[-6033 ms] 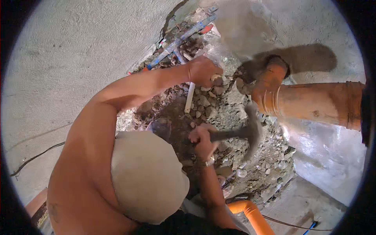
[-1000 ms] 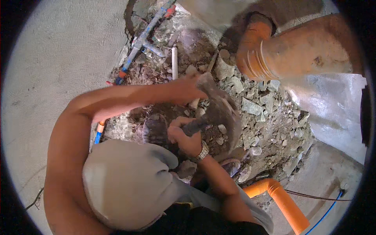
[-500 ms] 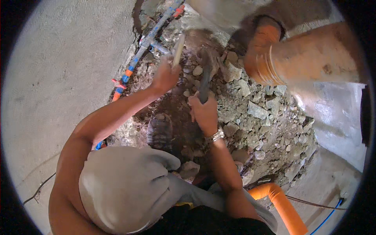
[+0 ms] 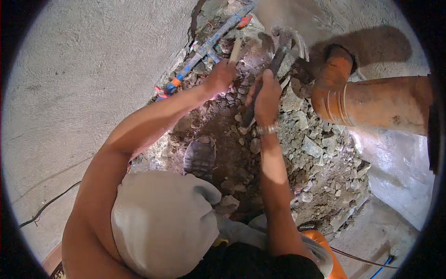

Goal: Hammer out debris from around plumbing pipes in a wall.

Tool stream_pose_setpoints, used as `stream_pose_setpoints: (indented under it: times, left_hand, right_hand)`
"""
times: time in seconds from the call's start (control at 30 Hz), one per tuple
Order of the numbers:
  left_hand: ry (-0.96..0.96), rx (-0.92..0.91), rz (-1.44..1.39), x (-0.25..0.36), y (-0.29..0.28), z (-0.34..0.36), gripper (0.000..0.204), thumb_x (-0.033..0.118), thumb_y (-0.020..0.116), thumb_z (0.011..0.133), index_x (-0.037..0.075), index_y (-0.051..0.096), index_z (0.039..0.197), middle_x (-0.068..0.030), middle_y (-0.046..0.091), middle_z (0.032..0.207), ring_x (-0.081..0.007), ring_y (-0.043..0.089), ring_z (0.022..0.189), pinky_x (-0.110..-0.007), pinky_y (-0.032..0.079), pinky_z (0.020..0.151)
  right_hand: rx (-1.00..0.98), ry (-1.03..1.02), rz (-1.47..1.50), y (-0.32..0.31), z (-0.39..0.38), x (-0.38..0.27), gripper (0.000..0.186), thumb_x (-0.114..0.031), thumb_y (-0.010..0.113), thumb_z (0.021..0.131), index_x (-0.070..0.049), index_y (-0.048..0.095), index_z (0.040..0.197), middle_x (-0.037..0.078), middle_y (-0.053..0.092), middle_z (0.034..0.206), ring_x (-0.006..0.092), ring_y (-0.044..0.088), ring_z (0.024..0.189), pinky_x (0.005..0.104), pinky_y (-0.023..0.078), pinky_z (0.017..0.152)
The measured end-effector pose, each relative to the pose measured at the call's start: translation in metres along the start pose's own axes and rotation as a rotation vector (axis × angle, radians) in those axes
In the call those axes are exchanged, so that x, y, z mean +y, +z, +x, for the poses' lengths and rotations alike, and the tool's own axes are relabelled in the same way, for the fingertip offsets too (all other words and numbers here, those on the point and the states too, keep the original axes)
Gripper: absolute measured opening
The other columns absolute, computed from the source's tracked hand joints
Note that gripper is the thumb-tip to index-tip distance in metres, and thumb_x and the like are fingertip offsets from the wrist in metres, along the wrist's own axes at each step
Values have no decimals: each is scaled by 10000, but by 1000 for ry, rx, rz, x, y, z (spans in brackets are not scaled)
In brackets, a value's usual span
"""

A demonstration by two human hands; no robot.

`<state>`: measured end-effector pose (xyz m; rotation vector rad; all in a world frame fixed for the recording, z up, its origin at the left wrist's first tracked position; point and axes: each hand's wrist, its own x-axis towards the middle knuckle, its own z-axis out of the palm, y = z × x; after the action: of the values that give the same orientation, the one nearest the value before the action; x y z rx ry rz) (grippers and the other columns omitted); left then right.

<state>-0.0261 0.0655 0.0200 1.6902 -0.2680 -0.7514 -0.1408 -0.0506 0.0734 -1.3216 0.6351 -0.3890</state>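
My left hand [image 4: 221,77] is closed around a pale, straight chisel-like bar [image 4: 236,49], which slants up toward the wall; its far end is hard to make out among the debris. To its right, my right hand [image 4: 268,98] grips a hammer [image 4: 279,59] by its dark handle. The hammer's forked head is raised up and to the right, apart from the bar. Both hands are over broken rubble [image 4: 297,121] at the foot of the wall. Near my bent knee [image 4: 162,218] a dark, ribbed shoe [image 4: 200,156] rests in the dirt.
A blue and grey pipe [image 4: 204,50] with orange fittings and a red valve handle [image 4: 161,91] runs along the left wall. A thick orange pipe [image 4: 381,101] bends into the wall at right. Another orange pipe [image 4: 335,267] and thin cables lie lower right.
The hammer has swung up and right in my right hand, its head now nearer the wall. The whole view has shifted, so the pipes appear further right and lower.
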Motion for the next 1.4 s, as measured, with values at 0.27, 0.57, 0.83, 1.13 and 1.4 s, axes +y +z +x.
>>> stream_pose_setpoints:
  times: [0.27, 0.57, 0.83, 1.13, 1.4]
  left_hand:
    - [318, -3, 438, -49, -28, 22, 213, 232, 426, 998, 33, 488, 1042, -93, 467, 819, -212, 489, 654, -359, 436, 526]
    - [406, 99, 529, -46, -23, 24, 339, 379, 422, 1043, 85, 493, 1194, -2, 452, 669, -106, 432, 476, -296, 368, 388]
    - [-176, 38, 118, 6, -1, 10, 285, 272, 418, 1028, 0, 502, 1025, -71, 475, 625, -193, 530, 497, -358, 444, 425]
    - [91, 69, 457, -41, 27, 69, 254, 250, 525, 940, 8, 563, 1007, -129, 575, 765, -230, 581, 634, -373, 466, 544]
    - [-48, 259, 332, 26, 45, -16, 344, 203, 547, 941, -22, 482, 1193, -180, 631, 797, -293, 638, 671, -448, 509, 623]
  right_hand:
    - [-62, 195, -163, 18, 27, 15, 547, -491, 436, 995, -25, 544, 730, 79, 526, 542, 188, 532, 431, 354, 429, 429]
    - [-54, 202, -307, 15, 39, 27, 607, -522, 398, 1004, -23, 535, 687, 80, 503, 509, 194, 480, 374, 361, 414, 401]
    - [-9, 43, -239, 21, 43, 46, 625, -517, 387, 1014, -5, 531, 685, 93, 524, 516, 226, 518, 398, 379, 424, 404]
    - [55, 163, 11, -16, 46, 46, 509, -533, 407, 999, -104, 541, 760, 19, 509, 548, 158, 465, 382, 318, 376, 352]
    - [42, 248, 83, -37, 4, 5, 524, -483, 388, 1018, -57, 514, 739, 51, 507, 550, 193, 480, 409, 325, 399, 386]
